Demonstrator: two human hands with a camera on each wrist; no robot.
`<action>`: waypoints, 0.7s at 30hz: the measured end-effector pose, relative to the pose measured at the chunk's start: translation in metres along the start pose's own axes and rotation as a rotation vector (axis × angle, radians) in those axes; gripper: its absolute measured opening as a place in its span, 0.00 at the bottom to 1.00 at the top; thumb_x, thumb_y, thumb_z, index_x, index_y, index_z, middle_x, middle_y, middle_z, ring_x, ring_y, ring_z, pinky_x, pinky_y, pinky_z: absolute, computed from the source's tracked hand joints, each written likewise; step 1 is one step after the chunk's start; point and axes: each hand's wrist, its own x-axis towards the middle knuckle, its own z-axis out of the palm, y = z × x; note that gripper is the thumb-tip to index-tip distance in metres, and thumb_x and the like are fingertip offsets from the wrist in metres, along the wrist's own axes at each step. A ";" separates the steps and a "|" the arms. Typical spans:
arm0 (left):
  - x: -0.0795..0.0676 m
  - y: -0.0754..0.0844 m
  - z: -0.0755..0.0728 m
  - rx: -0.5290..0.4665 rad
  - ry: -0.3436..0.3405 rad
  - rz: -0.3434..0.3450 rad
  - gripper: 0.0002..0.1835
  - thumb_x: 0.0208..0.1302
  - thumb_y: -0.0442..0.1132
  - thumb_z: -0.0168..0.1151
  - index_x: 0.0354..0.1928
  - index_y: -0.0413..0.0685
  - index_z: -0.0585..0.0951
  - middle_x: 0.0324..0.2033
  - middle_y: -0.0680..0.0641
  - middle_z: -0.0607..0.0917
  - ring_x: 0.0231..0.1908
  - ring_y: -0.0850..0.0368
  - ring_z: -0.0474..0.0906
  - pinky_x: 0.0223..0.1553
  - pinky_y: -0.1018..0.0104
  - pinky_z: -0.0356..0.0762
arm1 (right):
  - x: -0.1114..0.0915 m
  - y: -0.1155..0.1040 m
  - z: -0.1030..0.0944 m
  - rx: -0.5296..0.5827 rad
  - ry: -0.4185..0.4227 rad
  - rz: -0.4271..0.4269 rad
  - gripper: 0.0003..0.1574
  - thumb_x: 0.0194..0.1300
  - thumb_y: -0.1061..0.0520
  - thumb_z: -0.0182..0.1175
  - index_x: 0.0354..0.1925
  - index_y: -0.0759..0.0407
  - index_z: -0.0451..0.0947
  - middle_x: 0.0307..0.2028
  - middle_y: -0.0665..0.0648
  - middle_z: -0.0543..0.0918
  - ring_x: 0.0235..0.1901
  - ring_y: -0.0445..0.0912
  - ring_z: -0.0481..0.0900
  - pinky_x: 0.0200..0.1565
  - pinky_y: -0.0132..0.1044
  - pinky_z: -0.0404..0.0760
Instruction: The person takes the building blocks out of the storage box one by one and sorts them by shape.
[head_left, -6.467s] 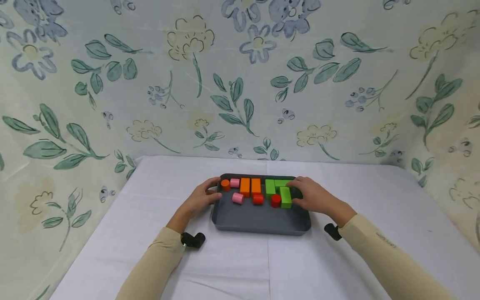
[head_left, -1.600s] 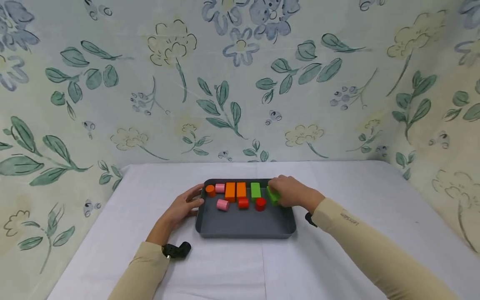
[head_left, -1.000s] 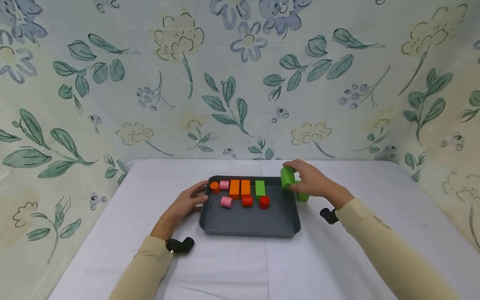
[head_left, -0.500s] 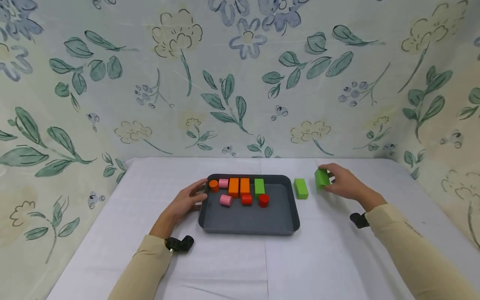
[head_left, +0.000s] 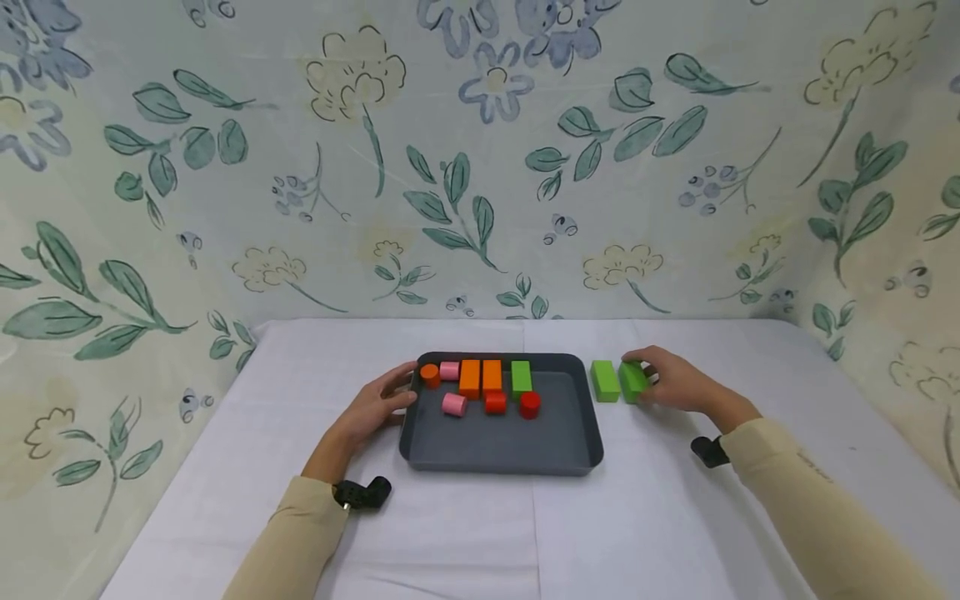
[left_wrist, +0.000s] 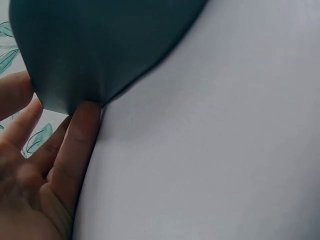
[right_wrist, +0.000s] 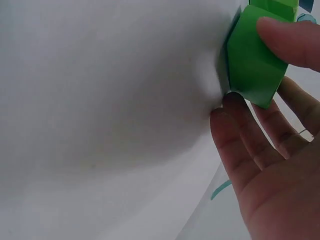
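Note:
On the white cloth right of the dark grey tray [head_left: 502,454], my right hand [head_left: 678,385] pinches a green rectangular block [head_left: 632,382] between thumb and fingers. In the right wrist view the thumb presses the top of this green block [right_wrist: 252,60], and the fingertips are down at the cloth. A second green block [head_left: 605,382] lies just left of it, close to the tray's right wall. My left hand [head_left: 369,408] holds the tray's left side, thumb at the rim. In the left wrist view a finger [left_wrist: 77,145] lies against the tray's outer wall [left_wrist: 100,50].
Inside the tray are a green block [head_left: 521,379], two orange blocks [head_left: 469,379], two red cylinders [head_left: 529,405], two pink cylinders [head_left: 454,405] and an orange cylinder [head_left: 430,376]. Behind the table [head_left: 360,550] hangs a flowered cloth [head_left: 480,167].
Green blocks left the tray's right end in my right hand. One was put down beside the tray; the other has come down beside it. My left hand stayed at the tray.

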 end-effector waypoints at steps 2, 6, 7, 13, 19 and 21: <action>0.000 -0.001 0.001 -0.007 0.004 0.001 0.34 0.69 0.42 0.60 0.75 0.64 0.63 0.77 0.43 0.60 0.73 0.40 0.62 0.63 0.46 0.76 | 0.001 -0.001 0.002 0.010 -0.005 -0.008 0.45 0.50 0.65 0.67 0.67 0.66 0.65 0.64 0.73 0.69 0.57 0.67 0.74 0.56 0.58 0.79; -0.001 -0.002 0.001 -0.008 0.008 0.000 0.34 0.69 0.42 0.60 0.75 0.64 0.63 0.77 0.43 0.60 0.72 0.40 0.63 0.63 0.46 0.76 | 0.003 -0.001 0.005 0.024 -0.016 -0.012 0.46 0.50 0.65 0.68 0.67 0.66 0.65 0.64 0.73 0.69 0.57 0.66 0.74 0.57 0.59 0.78; -0.001 -0.002 0.001 -0.007 0.006 0.000 0.34 0.69 0.42 0.60 0.75 0.65 0.63 0.77 0.43 0.60 0.73 0.40 0.63 0.62 0.46 0.76 | 0.004 -0.001 0.005 0.025 -0.020 -0.010 0.46 0.50 0.65 0.68 0.67 0.66 0.65 0.64 0.73 0.69 0.56 0.66 0.74 0.57 0.59 0.78; 0.000 0.000 0.001 -0.003 0.004 0.002 0.34 0.69 0.42 0.60 0.75 0.65 0.63 0.77 0.43 0.59 0.72 0.40 0.63 0.62 0.46 0.77 | 0.008 -0.001 0.005 0.030 -0.040 0.007 0.47 0.50 0.65 0.69 0.68 0.64 0.64 0.64 0.73 0.69 0.57 0.66 0.74 0.57 0.60 0.77; 0.000 0.000 0.000 0.005 0.003 -0.001 0.34 0.69 0.42 0.59 0.75 0.65 0.62 0.77 0.43 0.59 0.72 0.40 0.63 0.62 0.47 0.77 | 0.010 -0.001 0.006 0.047 -0.054 0.009 0.46 0.51 0.65 0.68 0.68 0.62 0.63 0.64 0.73 0.69 0.57 0.66 0.74 0.58 0.61 0.76; 0.001 -0.001 0.000 0.005 0.002 0.000 0.34 0.69 0.42 0.59 0.75 0.64 0.62 0.77 0.43 0.59 0.72 0.40 0.63 0.62 0.47 0.77 | 0.011 0.000 0.006 0.055 -0.062 0.007 0.46 0.52 0.64 0.68 0.68 0.61 0.64 0.64 0.73 0.69 0.57 0.65 0.74 0.58 0.61 0.76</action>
